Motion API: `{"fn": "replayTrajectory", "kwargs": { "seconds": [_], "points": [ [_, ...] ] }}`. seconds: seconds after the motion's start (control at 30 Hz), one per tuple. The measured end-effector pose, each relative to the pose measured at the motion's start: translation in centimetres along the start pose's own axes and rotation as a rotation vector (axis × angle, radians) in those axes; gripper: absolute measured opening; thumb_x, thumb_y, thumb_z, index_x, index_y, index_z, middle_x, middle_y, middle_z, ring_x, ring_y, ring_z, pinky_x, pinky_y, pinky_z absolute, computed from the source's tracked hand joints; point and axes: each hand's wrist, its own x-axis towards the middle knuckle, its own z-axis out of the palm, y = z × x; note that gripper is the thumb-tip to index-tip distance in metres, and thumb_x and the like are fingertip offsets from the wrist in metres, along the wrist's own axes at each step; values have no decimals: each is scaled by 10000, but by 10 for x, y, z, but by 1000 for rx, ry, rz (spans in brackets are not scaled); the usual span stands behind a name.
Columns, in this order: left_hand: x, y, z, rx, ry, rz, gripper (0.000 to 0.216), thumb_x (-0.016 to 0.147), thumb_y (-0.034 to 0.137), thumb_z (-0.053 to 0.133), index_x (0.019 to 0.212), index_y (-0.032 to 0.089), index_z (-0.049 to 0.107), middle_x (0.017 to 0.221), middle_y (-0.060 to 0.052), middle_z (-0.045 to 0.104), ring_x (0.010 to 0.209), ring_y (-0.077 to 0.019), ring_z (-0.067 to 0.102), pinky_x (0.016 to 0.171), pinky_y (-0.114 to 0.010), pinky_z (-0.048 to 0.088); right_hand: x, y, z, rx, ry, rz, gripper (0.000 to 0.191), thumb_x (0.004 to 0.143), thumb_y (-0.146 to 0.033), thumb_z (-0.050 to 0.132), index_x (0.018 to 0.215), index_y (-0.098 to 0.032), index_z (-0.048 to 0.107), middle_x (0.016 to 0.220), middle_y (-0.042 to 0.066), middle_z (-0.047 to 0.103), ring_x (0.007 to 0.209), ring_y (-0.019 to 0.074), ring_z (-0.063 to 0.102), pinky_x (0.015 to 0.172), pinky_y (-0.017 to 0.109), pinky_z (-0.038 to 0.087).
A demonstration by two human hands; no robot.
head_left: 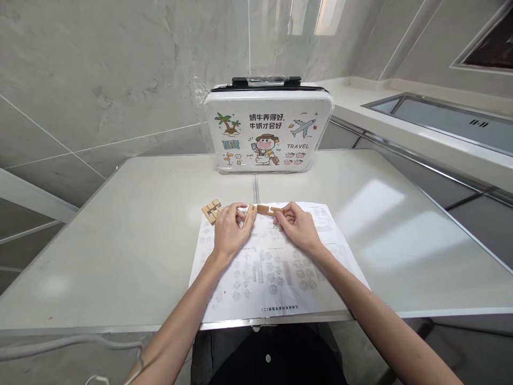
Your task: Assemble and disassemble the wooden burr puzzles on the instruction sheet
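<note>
My left hand (233, 230) is closed on a light wooden puzzle piece (250, 214), a short bar with a dark mark near its top end. In my right hand (297, 227), the thumb and fingers pinch a darker, notched wooden bar (264, 209) that points toward the left-hand piece. Both pieces are over a printed instruction sheet (256, 294) covered in small diagrams. Just beyond my left hand, several light wooden pieces (211, 207) lie grouped at the sheet's upper left corner, partly hidden by the fingers.
A white plastic-wrapped case (240, 107) with cartoon prints and a black handle stands at the back of the white folding table (132, 240). A grey wall is behind it, and a counter (420, 117) runs along the right. A cable (72, 342) hangs at the lower left.
</note>
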Motion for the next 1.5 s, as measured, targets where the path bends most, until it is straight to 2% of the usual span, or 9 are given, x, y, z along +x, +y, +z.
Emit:
{"fn": "replayTrajectory", "kwargs": {
  "seconds": [0.2,0.47,0.7,0.97,1.13,1.3,1.5],
  "points": [
    [-2,0,5,72,-11,38,155,995,327,644,1109,224,664,702,-11,633,883,-292,627,974,-467,422,-1,1,2,-241,27,-92,287,986,-452,636,795,-263,536,694,4,699,634,209,633,625,339,448],
    [-2,-2,8,120,-22,23,164,1044,381,587,1067,238,664,666,-31,631,969,-351,614,1030,-536,359,-2,1,8,-417,-50,-295,474,1043,-506,595,662,-247,482,689,31,555,722,230,535,712,387,429],
    [-3,-5,11,146,-16,42,190,1033,371,591,1108,218,675,715,-64,666,998,-375,613,1005,-539,358,-5,8,10,-492,-125,-345,387,1023,-410,640,699,-238,515,758,42,565,801,246,531,807,410,448],
    [-5,-8,12,181,-15,84,166,1006,308,601,1122,207,664,846,-107,699,1052,-384,574,996,-545,378,-6,10,11,-555,-138,-392,358,1013,-422,668,744,-234,522,818,45,584,834,246,534,835,405,440],
    [-6,-9,12,180,-11,100,145,1011,274,584,1122,213,655,916,-112,697,1068,-373,560,983,-536,404,-5,13,11,-547,-143,-400,299,1004,-440,680,825,-236,555,855,49,608,860,262,553,846,411,437],
    [-7,-6,10,153,-63,175,173,1038,246,522,1166,203,631,1121,-140,682,1103,-349,535,986,-508,437,-5,13,10,-519,-162,-412,224,993,-435,703,1008,-230,614,962,69,653,933,285,581,890,431,449],
    [-3,-4,-1,80,-187,280,244,1006,243,583,1243,206,629,1313,-141,653,1294,-344,498,1138,-527,409,-6,12,8,-514,-184,-437,258,1003,-405,692,1187,-225,678,1009,98,647,961,301,588,921,454,473]
  ]
}}
